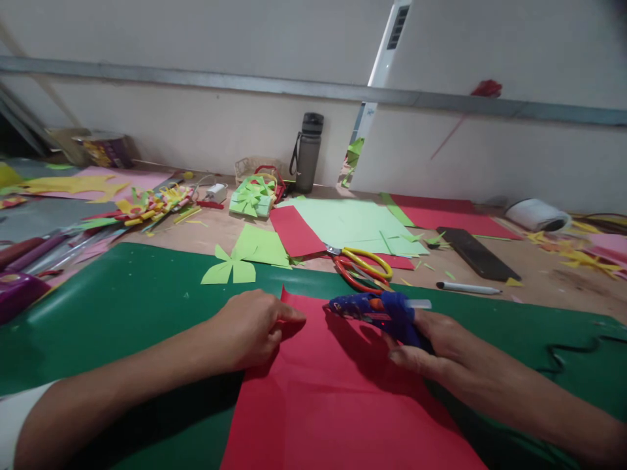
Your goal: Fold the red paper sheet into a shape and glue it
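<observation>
A large red paper sheet (362, 424) lies before me on a green mat (161, 287), its far left corner curled up. My left hand (255, 326) holds the sheet down at its left edge, the index finger stretched onto the paper and the other fingers curled. In my right hand (435, 346) is a blue glue gun (377, 311), with a pale glue stick jutting from its back. The gun's nozzle points left, over the far part of the sheet; whether it touches the paper I cannot tell. A light green cut-paper flower (228, 266) lies beyond my left hand.
Just behind the sheet lie scissors (362, 266) with red and yellow handles. Past them are pale green paper (343, 222), a marker (469, 288), a dark flat block (477, 253) and a grey bottle (308, 156). A black cord (556, 359) runs at right.
</observation>
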The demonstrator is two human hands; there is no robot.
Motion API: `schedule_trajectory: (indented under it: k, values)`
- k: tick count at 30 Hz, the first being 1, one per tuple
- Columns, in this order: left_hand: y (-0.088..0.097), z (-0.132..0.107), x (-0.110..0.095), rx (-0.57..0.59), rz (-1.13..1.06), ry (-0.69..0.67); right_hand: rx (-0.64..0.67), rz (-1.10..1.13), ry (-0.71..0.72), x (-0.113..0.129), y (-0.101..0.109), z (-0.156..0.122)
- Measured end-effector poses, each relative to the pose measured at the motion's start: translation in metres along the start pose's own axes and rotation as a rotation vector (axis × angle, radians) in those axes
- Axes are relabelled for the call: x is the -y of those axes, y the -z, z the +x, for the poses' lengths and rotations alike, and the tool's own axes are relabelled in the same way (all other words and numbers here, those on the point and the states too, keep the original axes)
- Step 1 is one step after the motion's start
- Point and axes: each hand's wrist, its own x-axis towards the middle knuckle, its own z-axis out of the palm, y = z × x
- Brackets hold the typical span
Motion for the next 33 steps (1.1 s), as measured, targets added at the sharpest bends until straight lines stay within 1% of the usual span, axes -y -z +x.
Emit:
schedule_trajectory:
  k: [2, 6, 11, 16, 19, 22, 29, 33]
  values:
    - [0.0005, 0.0001, -0.0001, -0.001, 0.002, -0.006, -0.017, 0.003, 0.014, 0.0014, 0.0011, 0.0020]
    - [-0.0007, 0.0001, 0.0016, -0.015, 0.011, -0.030, -0.025, -0.010, -0.008, 0.0001, 0.0004, 0.0002]
    - [-0.0002, 0.0001, 0.0012, 0.006, -0.004, -0.005, 0.018, -0.032, -0.027, -0.0023, -0.0010, -0.0022]
    - [0.0016, 0.0002, -0.0016, 0.015, 0.001, 0.011, -0.007, -0.039, 0.002, -0.0011, -0.0002, 0.0013]
    - [0.0024, 0.0000, -0.0034, 0.018, -0.009, 0.015, 0.010, -0.020, -0.023, -0.0024, -0.0010, -0.0001]
    - [0.0022, -0.0002, -0.0037, 0.012, -0.002, 0.017, 0.025, 0.014, -0.012, -0.0027, -0.0013, -0.0012]
    - [-0.0008, 0.0003, 0.0004, -0.003, 0.046, -0.008, -0.017, 0.010, 0.020, 0.0013, -0.0009, 0.0002]
    - [-0.0006, 0.0004, 0.0000, 0.002, 0.035, -0.006, 0.003, 0.046, 0.013, 0.0015, -0.0026, -0.0038]
